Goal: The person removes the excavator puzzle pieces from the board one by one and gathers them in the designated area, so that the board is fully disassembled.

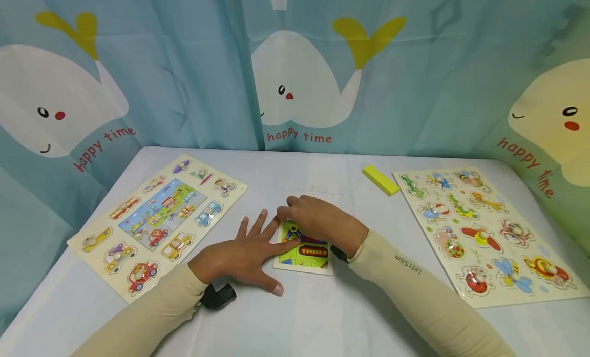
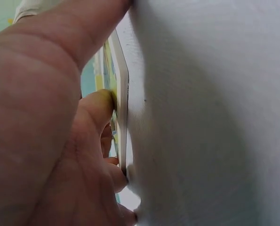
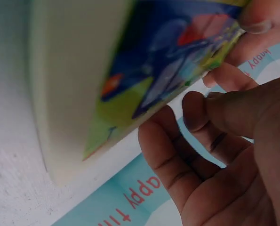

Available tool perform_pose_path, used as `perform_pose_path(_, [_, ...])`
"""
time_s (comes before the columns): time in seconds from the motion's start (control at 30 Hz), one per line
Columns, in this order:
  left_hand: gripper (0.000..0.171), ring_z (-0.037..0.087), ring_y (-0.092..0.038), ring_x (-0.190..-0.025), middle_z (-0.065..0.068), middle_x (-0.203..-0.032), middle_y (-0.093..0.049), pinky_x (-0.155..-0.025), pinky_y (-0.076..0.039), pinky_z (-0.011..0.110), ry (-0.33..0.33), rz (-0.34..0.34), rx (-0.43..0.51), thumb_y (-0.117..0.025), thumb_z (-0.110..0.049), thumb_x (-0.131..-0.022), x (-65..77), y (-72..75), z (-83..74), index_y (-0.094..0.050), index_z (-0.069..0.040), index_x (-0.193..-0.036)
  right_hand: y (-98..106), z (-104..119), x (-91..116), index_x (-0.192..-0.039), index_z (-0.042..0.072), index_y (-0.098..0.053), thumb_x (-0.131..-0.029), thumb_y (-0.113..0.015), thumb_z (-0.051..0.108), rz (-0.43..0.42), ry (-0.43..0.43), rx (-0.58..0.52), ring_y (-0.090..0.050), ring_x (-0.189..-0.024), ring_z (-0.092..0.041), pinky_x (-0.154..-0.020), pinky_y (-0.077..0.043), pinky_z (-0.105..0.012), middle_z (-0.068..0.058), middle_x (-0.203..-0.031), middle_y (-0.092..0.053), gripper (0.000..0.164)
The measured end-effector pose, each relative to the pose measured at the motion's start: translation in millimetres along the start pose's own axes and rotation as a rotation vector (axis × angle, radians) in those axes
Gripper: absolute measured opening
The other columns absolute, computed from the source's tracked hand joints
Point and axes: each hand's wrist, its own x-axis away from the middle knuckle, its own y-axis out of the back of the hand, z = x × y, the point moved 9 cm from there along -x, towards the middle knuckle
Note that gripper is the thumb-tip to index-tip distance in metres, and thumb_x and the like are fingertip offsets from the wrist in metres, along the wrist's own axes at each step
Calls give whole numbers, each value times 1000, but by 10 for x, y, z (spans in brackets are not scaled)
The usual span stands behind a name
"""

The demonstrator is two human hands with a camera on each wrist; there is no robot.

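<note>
A small jigsaw puzzle board (image 1: 318, 265), with a bright vehicle picture in a pale frame, lies flat at the middle of the table. My left hand (image 1: 244, 258) is spread wide at its left side, with the index finger reaching over the picture and the thumb on the table below. The left wrist view shows a fingertip (image 2: 102, 100) on the board's edge. Bent over the board's top left, my right hand (image 1: 320, 221) has curled fingers. In the right wrist view its thumb (image 3: 229, 110) meets a fingertip close to the board's edge, with nothing visible between them.
On the left lies a wooden knob puzzle (image 1: 103, 267) of vehicles. An insect knob puzzle (image 1: 442, 265) lies on the right, with a yellow block (image 1: 380, 180) near its top corner. A whale-print curtain (image 1: 207, 90) hangs behind the table.
</note>
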Motion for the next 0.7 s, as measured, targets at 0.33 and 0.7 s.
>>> perform_pose_path(0.33, [89, 37, 25, -141, 5, -161, 17, -106, 9, 66, -5, -2, -17, -66, -68, -79, 3, 5, -8, -27, -38, -153, 38, -55, 21, -107, 19, -64, -94, -61, 8, -103, 4, -174, -53, -90, -12, -87, -47, -29, 3, -102, -57, 18])
perform_pose_path(0.7, [89, 36, 26, -141, 5, -161, 16, -106, 10, 65, 1, 10, -16, -65, -68, -79, -11, -20, 15, -27, -39, -153, -44, -98, 14, -109, 19, -67, -92, -69, 24, 7, -58, -257, -50, -98, -11, -89, -45, -28, 3, -110, -59, 17])
